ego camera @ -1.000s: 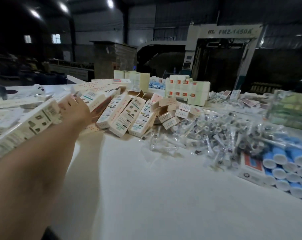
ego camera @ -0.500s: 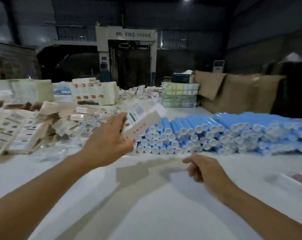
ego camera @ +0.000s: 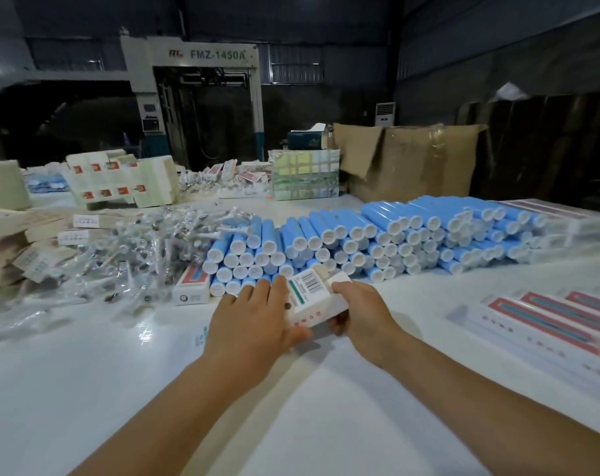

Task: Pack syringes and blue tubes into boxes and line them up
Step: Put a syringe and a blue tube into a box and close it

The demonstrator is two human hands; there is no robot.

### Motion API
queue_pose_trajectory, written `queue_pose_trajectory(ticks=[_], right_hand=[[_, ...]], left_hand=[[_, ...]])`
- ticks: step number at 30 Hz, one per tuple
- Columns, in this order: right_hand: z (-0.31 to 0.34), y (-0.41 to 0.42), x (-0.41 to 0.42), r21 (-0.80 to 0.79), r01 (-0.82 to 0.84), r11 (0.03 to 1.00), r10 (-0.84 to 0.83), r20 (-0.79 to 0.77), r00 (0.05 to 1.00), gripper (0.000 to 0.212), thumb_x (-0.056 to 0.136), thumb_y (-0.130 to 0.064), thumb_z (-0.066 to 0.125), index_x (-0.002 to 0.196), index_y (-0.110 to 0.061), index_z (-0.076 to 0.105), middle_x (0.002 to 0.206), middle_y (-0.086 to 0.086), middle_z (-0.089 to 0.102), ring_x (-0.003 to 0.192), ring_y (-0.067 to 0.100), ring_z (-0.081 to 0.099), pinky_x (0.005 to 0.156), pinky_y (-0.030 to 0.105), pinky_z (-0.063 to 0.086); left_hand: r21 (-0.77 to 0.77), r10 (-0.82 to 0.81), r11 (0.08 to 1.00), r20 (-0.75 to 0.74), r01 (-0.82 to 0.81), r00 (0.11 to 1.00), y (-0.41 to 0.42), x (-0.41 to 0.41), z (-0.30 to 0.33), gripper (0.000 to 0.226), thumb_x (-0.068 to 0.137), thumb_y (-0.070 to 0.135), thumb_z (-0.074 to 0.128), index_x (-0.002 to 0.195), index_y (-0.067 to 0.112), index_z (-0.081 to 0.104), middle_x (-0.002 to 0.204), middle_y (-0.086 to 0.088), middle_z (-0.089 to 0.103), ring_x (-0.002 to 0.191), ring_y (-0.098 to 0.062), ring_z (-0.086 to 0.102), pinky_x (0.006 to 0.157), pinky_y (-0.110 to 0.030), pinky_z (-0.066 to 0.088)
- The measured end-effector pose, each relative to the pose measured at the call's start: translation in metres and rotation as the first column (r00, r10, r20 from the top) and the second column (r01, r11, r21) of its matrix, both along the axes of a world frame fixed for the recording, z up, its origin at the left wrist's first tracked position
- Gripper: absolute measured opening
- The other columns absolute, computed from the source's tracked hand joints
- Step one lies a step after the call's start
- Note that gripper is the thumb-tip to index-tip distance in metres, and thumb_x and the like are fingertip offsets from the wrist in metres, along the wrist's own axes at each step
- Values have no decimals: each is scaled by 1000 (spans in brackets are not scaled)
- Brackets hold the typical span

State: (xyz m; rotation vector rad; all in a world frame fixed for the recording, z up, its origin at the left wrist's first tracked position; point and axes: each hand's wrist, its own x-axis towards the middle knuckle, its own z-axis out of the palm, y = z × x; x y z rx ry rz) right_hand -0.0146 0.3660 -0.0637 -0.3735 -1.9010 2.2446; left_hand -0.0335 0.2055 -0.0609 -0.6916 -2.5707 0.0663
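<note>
Machine (ego camera: 192, 94) at upper centre reads "FMZ-1450A". Tubes (ego camera: 377, 238) are stacked caps-forward mid-frame, syringes (ego camera: 130, 259) heaped to their left, both probably for easy reach. Centre frame, left hand (ego camera: 254, 321) and right hand (ego camera: 364, 317) pinch the box (ego camera: 315, 297) between them, likely opening it; barcode shows, text unreadable.

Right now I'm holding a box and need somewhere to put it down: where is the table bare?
Bare table lies near you, around both forearms, between the syringe heap and the lined-up boxes. Crowded: behind the held box, the blue tubes fill the middle.
</note>
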Motion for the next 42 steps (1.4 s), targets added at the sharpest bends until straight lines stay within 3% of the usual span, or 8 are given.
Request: queue_pose_trajectory(ticks=[8, 13, 18, 23, 28, 34, 39, 42], right_hand=[[7, -1, 1, 281, 61, 958, -54, -36, 998, 26, 95, -25, 50, 86, -8, 67, 72, 8, 70, 54, 12, 55, 45, 23, 38], [52, 4, -35, 781, 180, 598, -44, -193, 980, 13, 93, -22, 54, 102, -18, 62, 77, -9, 59, 65, 6, 53, 53, 13, 39], [102, -35, -105, 955, -6, 295, 107, -27, 994, 33, 96, -20, 49, 128, -9, 50, 108, 8, 56, 75, 19, 54, 61, 28, 44], [116, -66, -157, 961, -277, 15, -2, 277, 961, 26, 92, -13, 52, 67, -5, 47, 67, 8, 49, 52, 18, 43, 42, 24, 35], [117, -71, -188, 901, -426, -87, -75, 420, 904, 24, 88, -19, 61, 67, -9, 54, 80, 6, 51, 65, 20, 49, 56, 30, 41], [102, -59, -200, 961, -276, -3, -102, 275, 956, 23, 90, -22, 54, 75, -5, 49, 74, 7, 50, 66, 21, 51, 58, 30, 42], [121, -44, -168, 896, -67, 440, -67, 107, 992, 9, 80, -9, 55, 83, -1, 53, 66, 14, 52, 53, 23, 47, 45, 25, 35], [129, -26, -125, 706, 69, 705, -41, -57, 998, 60, 80, -10, 56, 135, -12, 33, 77, 14, 53, 50, 20, 41, 41, 23, 32]], left_hand=[[17, -37, 999, 16, 37, 999, -13, 2, -3, 67, 94, 61, 27, 143, 18, 15, 132, 0, 39, 117, -21, 40, 90, -33, 33], [-58, -36, 997, 113, 42, 993, -4, 7, -3, 61, 96, 50, 37, 140, 13, 20, 131, -7, 40, 113, -28, 39, 90, -39, 32], [-51, -43, 997, 175, 53, 984, 4, 7, -3, 56, 98, 48, 35, 136, 8, 25, 130, -11, 40, 112, -32, 38, 88, -44, 29], [-78, -41, 995, 245, 62, 969, 3, 0, -6, 70, 96, 52, 38, 142, 4, 19, 137, -16, 36, 120, -36, 35, 96, -48, 28], [-40, -52, 997, 183, 61, 982, 2, -4, -8, 74, 87, 59, 50, 136, 5, 38, 124, -13, 50, 109, -31, 48, 89, -43, 37], [-67, -69, 994, 260, 89, 963, 5, -5, -8, 69, 95, 51, 41, 140, 3, 20, 134, -17, 36, 117, -36, 35, 95, -49, 27], [-73, -58, 994, 234, 77, 970, 4, -1, -7, 60, 97, 50, 35, 139, 9, 22, 132, -11, 39, 115, -32, 37, 91, -45, 29], [-34, -74, 996, 156, 80, 985, 0, 2, -7, 56, 96, 53, 33, 134, 14, 26, 128, -7, 43, 110, -28, 41, 88, -41, 31]])
